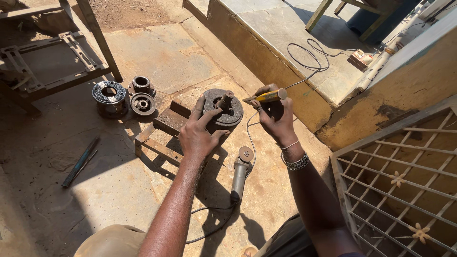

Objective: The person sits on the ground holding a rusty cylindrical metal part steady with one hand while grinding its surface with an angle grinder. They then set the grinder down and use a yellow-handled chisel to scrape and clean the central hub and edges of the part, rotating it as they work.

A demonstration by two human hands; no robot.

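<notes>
The disc (223, 112), a dark round metal part with a stub shaft standing up from its middle, sits on a rusty angle-iron frame (162, 131) on the stone floor. Going left to right: a flat bar (80, 162) lies in shadow, then three ring-shaped castings (110, 97), gritty and dull. The left hand (200, 133) presses down on the disc's near edge, fingers spread and curled over the rim. To do this well, that hand should keep the disc flat and steady so it cannot rock on the frame. Below lies an angle grinder (240, 173), its cable looping off. The right hand (276, 116) pinches a yellow-handled tool (266, 96), probably a screwdriver, fingers closed round it, tip aimed at the shaft; a light, controlled touch seems wise. A metal bracelet (295, 163) circles the wrist. Far right stands a pale grille (400, 181).
</notes>
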